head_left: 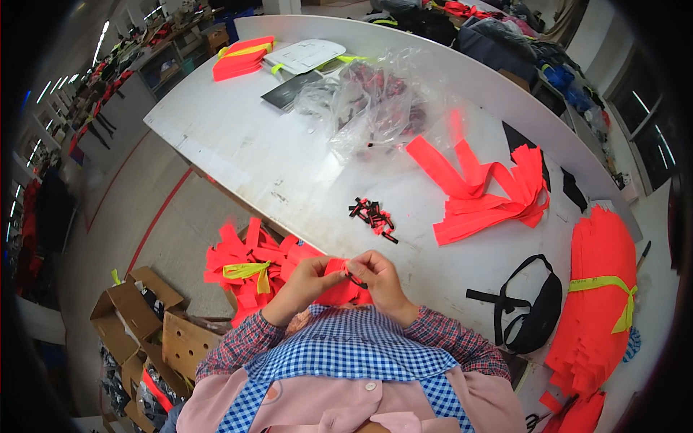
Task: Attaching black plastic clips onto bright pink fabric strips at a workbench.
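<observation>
Carefully pinched between left hand (312,280) and right hand (384,283), an orange strip (341,293) meets a black piece (357,281) slanting ten to four o'clock, while loose pieces (373,216) lie on the worktop (238,141) at twelve o'clock from the nearer right hand.

Looks like matt cloth on the held orange piece (336,294); same on the loose orange strips (487,209) and tied orange bundle (595,310). Reads as thin, glossy clear plastic on the bags (382,101). Looks smooth, faintly glossy on the white table (267,173), scuffed in spots. Shows matt fabric on the black pouch (541,317), dull cardboard on the box (137,310), woven cloth on the checked apron (346,346).
</observation>
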`<move>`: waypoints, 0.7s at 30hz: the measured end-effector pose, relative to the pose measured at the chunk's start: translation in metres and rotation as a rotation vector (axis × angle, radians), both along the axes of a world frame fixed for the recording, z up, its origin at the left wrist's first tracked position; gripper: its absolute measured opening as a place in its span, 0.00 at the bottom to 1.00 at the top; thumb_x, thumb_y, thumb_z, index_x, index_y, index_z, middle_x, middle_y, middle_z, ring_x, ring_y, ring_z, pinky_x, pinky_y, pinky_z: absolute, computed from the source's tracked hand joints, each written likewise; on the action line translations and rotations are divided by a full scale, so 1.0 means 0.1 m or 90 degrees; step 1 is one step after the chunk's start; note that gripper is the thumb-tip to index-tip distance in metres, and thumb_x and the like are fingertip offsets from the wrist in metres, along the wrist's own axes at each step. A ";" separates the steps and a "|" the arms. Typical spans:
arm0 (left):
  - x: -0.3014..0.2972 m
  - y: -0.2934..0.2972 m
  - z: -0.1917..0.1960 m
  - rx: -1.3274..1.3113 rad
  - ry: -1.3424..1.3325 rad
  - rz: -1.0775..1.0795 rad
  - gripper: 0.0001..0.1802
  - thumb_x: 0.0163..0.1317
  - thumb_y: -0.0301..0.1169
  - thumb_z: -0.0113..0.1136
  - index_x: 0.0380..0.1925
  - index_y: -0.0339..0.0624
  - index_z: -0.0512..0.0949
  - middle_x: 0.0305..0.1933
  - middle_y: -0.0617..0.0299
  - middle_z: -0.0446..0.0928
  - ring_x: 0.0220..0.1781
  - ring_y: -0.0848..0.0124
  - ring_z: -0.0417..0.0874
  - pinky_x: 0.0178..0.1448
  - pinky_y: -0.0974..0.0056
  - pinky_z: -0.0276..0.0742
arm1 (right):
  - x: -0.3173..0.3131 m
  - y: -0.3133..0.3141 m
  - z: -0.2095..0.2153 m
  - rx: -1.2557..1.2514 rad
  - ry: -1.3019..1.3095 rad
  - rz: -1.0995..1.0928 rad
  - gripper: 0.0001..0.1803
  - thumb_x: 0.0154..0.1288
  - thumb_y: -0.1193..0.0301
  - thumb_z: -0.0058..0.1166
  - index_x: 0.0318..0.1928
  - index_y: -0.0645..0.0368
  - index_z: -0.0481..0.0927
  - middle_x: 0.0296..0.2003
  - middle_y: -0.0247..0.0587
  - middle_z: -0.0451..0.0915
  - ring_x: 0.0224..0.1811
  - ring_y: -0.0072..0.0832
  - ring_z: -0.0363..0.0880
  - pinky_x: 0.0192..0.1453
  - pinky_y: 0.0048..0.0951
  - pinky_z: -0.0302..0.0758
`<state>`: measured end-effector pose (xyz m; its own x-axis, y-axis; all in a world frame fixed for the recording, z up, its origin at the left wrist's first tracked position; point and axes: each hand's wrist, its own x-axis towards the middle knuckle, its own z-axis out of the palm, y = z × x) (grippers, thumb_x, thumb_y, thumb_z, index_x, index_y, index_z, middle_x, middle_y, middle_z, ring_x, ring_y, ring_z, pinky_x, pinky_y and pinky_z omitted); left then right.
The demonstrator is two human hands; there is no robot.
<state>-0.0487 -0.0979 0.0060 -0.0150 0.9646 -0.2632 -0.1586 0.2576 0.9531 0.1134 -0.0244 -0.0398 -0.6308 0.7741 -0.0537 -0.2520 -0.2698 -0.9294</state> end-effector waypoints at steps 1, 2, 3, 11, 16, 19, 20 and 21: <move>0.01 -0.03 -0.10 0.004 -0.001 -0.008 0.13 0.66 0.29 0.60 0.45 0.32 0.80 0.40 0.63 0.82 0.39 0.78 0.81 0.43 0.72 0.78 | 0.02 -0.03 -0.14 0.004 -0.001 -0.008 0.08 0.69 0.69 0.56 0.40 0.62 0.77 0.34 0.32 0.80 0.35 0.13 0.76 0.40 0.16 0.74; 0.02 -0.08 -0.19 -0.052 -0.032 0.005 0.13 0.66 0.30 0.59 0.46 0.32 0.79 0.40 0.63 0.82 0.39 0.77 0.81 0.43 0.71 0.78 | 0.04 -0.08 -0.25 -0.091 -0.006 0.009 0.09 0.70 0.68 0.55 0.40 0.62 0.77 0.33 0.32 0.79 0.34 0.14 0.76 0.40 0.16 0.74; 0.03 -0.09 -0.28 -0.110 -0.064 0.019 0.13 0.67 0.30 0.57 0.47 0.32 0.79 0.40 0.63 0.82 0.40 0.77 0.81 0.44 0.71 0.78 | 0.06 -0.11 -0.33 -0.188 -0.012 0.027 0.10 0.70 0.66 0.54 0.40 0.61 0.77 0.32 0.31 0.79 0.34 0.15 0.76 0.40 0.16 0.74; 0.05 0.00 -1.08 -0.186 0.067 0.024 0.10 0.66 0.30 0.57 0.41 0.35 0.81 0.38 0.63 0.82 0.42 0.78 0.80 0.44 0.72 0.75 | 0.17 -0.13 -0.68 -0.488 -0.033 0.097 0.13 0.73 0.63 0.49 0.48 0.58 0.78 0.42 0.36 0.80 0.45 0.28 0.81 0.50 0.34 0.80; 0.11 0.11 -1.30 -0.225 -0.043 0.052 0.10 0.65 0.29 0.57 0.40 0.33 0.80 0.35 0.62 0.81 0.35 0.75 0.81 0.39 0.71 0.77 | 0.18 -0.09 -0.94 -0.560 -0.069 0.066 0.13 0.74 0.71 0.44 0.54 0.63 0.72 0.51 0.44 0.76 0.53 0.34 0.77 0.57 0.45 0.77; 0.21 0.15 -1.27 -0.242 -0.030 0.077 0.10 0.64 0.28 0.57 0.37 0.32 0.81 0.31 0.61 0.81 0.30 0.76 0.78 0.34 0.69 0.75 | 0.16 -0.10 -0.99 -0.593 -0.055 0.043 0.16 0.75 0.72 0.40 0.58 0.64 0.69 0.55 0.46 0.74 0.55 0.36 0.76 0.61 0.44 0.75; 0.22 0.16 -1.29 -0.245 -0.030 0.075 0.10 0.64 0.28 0.57 0.37 0.32 0.81 0.31 0.61 0.81 0.30 0.76 0.78 0.34 0.69 0.75 | 0.15 -0.12 -1.00 -0.602 -0.038 0.020 0.16 0.75 0.73 0.40 0.59 0.64 0.68 0.55 0.47 0.74 0.56 0.37 0.76 0.61 0.44 0.75; 0.22 0.19 -1.32 -0.226 0.011 0.068 0.10 0.65 0.29 0.56 0.37 0.31 0.81 0.31 0.61 0.81 0.30 0.76 0.78 0.34 0.69 0.75 | 0.13 -0.13 -1.01 -0.604 -0.037 0.018 0.16 0.75 0.73 0.40 0.59 0.64 0.68 0.55 0.47 0.74 0.56 0.37 0.76 0.61 0.44 0.75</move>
